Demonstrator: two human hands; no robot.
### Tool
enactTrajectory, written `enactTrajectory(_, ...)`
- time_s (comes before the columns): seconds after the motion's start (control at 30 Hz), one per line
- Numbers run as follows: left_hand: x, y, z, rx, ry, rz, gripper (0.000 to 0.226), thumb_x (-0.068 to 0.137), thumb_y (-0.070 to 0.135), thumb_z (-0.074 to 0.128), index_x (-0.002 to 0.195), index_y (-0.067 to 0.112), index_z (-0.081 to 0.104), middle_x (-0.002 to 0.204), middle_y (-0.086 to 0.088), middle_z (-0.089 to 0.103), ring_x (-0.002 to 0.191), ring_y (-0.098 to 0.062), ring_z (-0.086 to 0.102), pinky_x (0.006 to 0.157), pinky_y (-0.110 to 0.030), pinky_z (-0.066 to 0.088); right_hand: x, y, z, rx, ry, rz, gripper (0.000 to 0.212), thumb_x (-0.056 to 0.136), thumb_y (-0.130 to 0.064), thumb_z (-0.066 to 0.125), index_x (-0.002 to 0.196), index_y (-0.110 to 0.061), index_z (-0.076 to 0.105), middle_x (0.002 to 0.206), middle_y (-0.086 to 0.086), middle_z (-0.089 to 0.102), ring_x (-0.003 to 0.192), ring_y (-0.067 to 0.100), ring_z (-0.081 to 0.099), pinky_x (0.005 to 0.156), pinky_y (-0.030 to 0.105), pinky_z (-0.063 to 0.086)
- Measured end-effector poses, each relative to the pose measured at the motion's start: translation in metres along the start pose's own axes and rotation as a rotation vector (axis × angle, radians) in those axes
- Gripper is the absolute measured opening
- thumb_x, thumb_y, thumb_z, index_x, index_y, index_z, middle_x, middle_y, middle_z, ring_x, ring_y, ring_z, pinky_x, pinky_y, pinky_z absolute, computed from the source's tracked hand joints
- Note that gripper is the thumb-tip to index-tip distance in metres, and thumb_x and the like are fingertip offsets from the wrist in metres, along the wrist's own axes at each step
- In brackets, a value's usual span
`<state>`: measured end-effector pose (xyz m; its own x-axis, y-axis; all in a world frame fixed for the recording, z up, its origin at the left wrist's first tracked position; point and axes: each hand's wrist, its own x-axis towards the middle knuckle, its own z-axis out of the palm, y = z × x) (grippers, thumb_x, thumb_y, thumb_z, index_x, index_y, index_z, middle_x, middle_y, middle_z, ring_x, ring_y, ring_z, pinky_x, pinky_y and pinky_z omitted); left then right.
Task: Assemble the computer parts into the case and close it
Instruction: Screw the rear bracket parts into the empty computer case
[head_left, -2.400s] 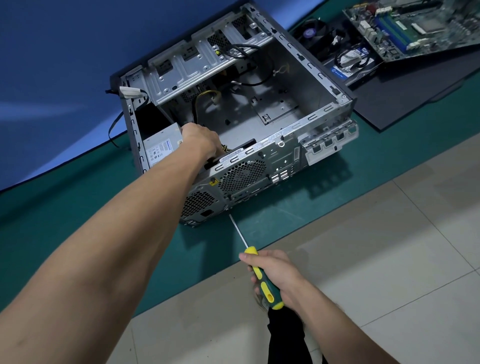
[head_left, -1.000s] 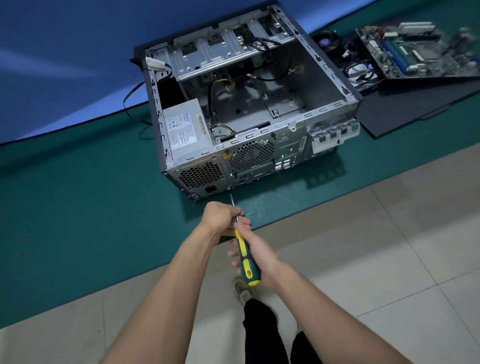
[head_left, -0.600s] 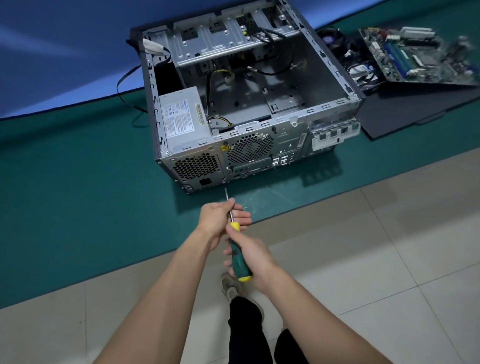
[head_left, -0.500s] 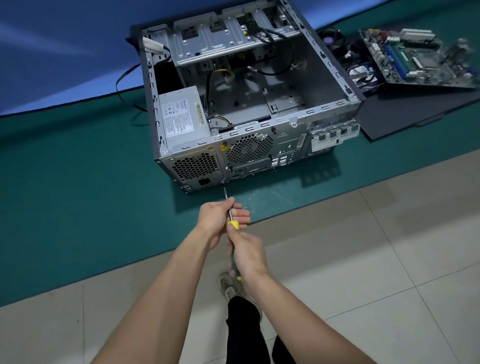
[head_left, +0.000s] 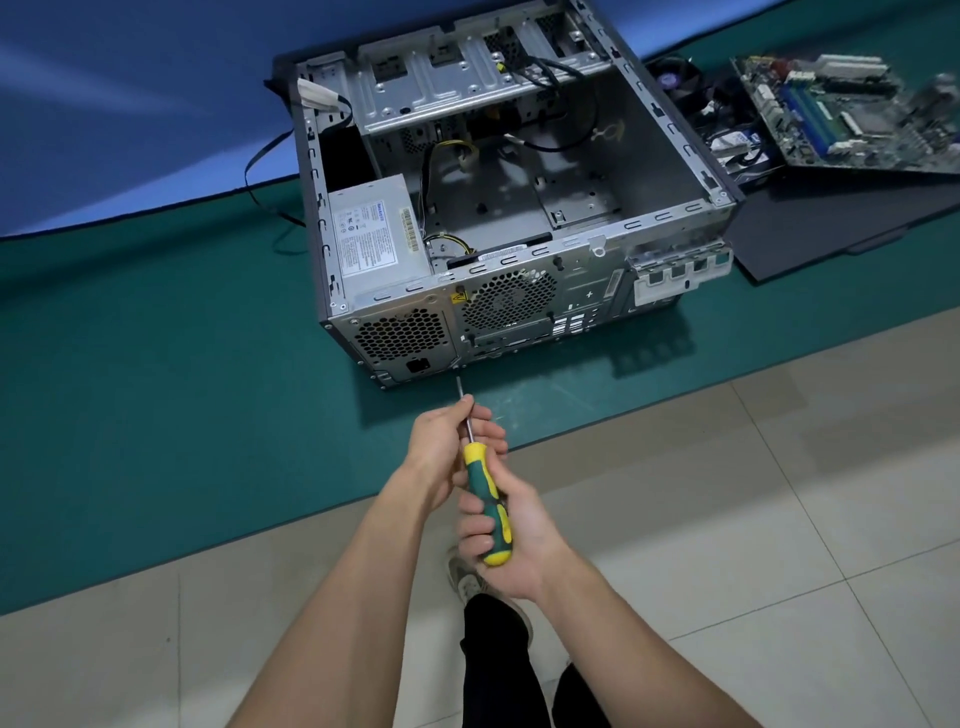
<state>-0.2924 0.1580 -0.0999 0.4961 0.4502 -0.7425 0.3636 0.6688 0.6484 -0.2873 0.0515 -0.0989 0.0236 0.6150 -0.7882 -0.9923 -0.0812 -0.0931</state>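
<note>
An open grey computer case (head_left: 670, 228) lies on its side on a green mat (head_left: 156, 364), rear panel toward me. A silver power supply (head_left: 376, 239) sits in its near left corner. My right hand (head_left: 511, 530) grips the green and yellow handle of a screwdriver (head_left: 485, 499). My left hand (head_left: 449, 441) pinches the metal shaft, whose tip points at the lower rear panel just below the power supply vent. A green motherboard (head_left: 841, 119) lies to the right of the case.
A black side panel (head_left: 841, 218) lies flat at the right under the motherboard. A fan and cables (head_left: 691, 88) sit behind the case's right corner. A black cable (head_left: 265, 176) trails left of the case. Pale floor tiles (head_left: 727, 467) lie in front; my leg and shoe show below.
My left hand left the power supply inside the case and came down to the screwdriver shaft. Both hands have brought the tip closer to the rear panel.
</note>
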Motion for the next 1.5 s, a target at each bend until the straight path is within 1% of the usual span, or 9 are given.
enactTrajectory(0.1,0.002,0.000,0.003,0.026,0.027,0.001,0.035,0.102,0.022,0.039,0.075,0.004,0.051,0.042,-0.004,0.052,0.038,-0.018,0.055,0.041,-0.026,0.050,-0.001,-0.003,-0.004,-0.174,0.017,-0.022,0.042,0.089,-0.055,0.054,0.080,-0.014,0.060,0.058,0.002,0.053,0.041,0.011,0.046,0.036,0.019,0.034)
enactTrajectory(0.3,0.001,0.001,0.007,-0.014,0.053,0.016,0.034,0.102,0.020,0.040,0.075,0.002,0.051,0.041,-0.004,0.050,0.038,-0.019,0.055,0.041,-0.027,0.052,0.010,0.016,0.009,-0.643,0.490,-0.443,0.030,0.092,-0.039,0.057,0.070,-0.019,0.050,0.044,-0.007,0.049,0.042,0.015,0.053,0.042,0.023,0.035)
enactTrajectory(0.57,0.004,0.000,0.006,-0.036,0.013,0.020,0.029,0.101,0.020,0.039,0.078,0.006,0.050,0.042,0.000,0.044,0.039,-0.015,0.050,0.044,-0.025,0.050,-0.005,-0.010,-0.008,-0.025,-0.048,-0.023,0.033,0.094,-0.039,0.051,0.081,-0.010,0.061,0.060,0.000,0.054,0.038,0.010,0.045,0.033,0.018,0.032)
enactTrajectory(0.73,0.005,0.000,0.006,-0.014,0.074,0.043,0.029,0.100,0.016,0.042,0.078,0.001,0.054,0.045,-0.005,0.055,0.045,-0.018,0.063,0.043,-0.026,0.054,0.004,0.004,0.006,-0.667,0.348,-0.281,0.035,0.093,-0.043,0.054,0.071,-0.015,0.054,0.061,0.002,0.056,0.041,0.015,0.049,0.045,0.024,0.036)
enactTrajectory(0.9,0.008,-0.003,0.007,0.040,0.100,0.078,0.028,0.098,0.016,0.047,0.074,0.004,0.054,0.042,-0.002,0.050,0.037,-0.017,0.052,0.043,-0.026,0.050,-0.003,-0.011,-0.010,-0.068,-0.011,0.006,0.037,0.093,-0.045,0.051,0.080,-0.012,0.061,0.054,-0.003,0.046,0.035,0.007,0.036,0.030,0.017,0.025)
enactTrajectory(0.97,0.009,-0.001,0.009,0.086,0.090,0.089,0.027,0.097,0.015,0.048,0.075,0.003,0.055,0.044,-0.004,0.053,0.039,-0.019,0.056,0.046,-0.028,0.052,-0.008,-0.020,-0.018,-0.100,-0.060,0.029,0.039,0.093,-0.046,0.050,0.086,-0.010,0.063,0.056,-0.003,0.048,0.037,0.007,0.039,0.031,0.018,0.028)
enactTrajectory(1.17,0.007,0.002,0.007,0.073,0.092,0.082,0.025,0.097,0.012,0.049,0.078,-0.001,0.056,0.047,-0.007,0.058,0.047,-0.021,0.065,0.045,-0.030,0.055,0.004,0.000,0.000,-0.529,0.361,-0.254,0.041,0.091,-0.046,0.057,0.066,-0.013,0.053,0.054,0.001,0.051,0.035,0.014,0.049,0.035,0.017,0.033)
enactTrajectory(1.33,0.008,0.000,0.011,0.077,0.121,0.094,0.025,0.098,0.015,0.049,0.078,0.001,0.055,0.046,-0.007,0.058,0.045,-0.021,0.064,0.043,-0.027,0.054,-0.003,-0.016,-0.009,-0.081,0.070,0.084,0.045,0.093,-0.054,0.047,0.073,-0.015,0.055,0.054,-0.003,0.048,0.034,0.008,0.035,0.030,0.016,0.023)
enactTrajectory(1.5,0.009,0.002,0.013,0.048,0.153,0.077,0.026,0.098,0.015,0.050,0.076,0.000,0.054,0.046,-0.009,0.059,0.046,-0.023,0.065,0.042,-0.028,0.054,-0.001,-0.003,-0.005,-0.285,0.302,-0.127,0.033,0.081,-0.042,0.072,0.085,-0.010,0.064,0.051,-0.003,0.060,0.039,0.011,0.053,0.036,0.017,0.035)
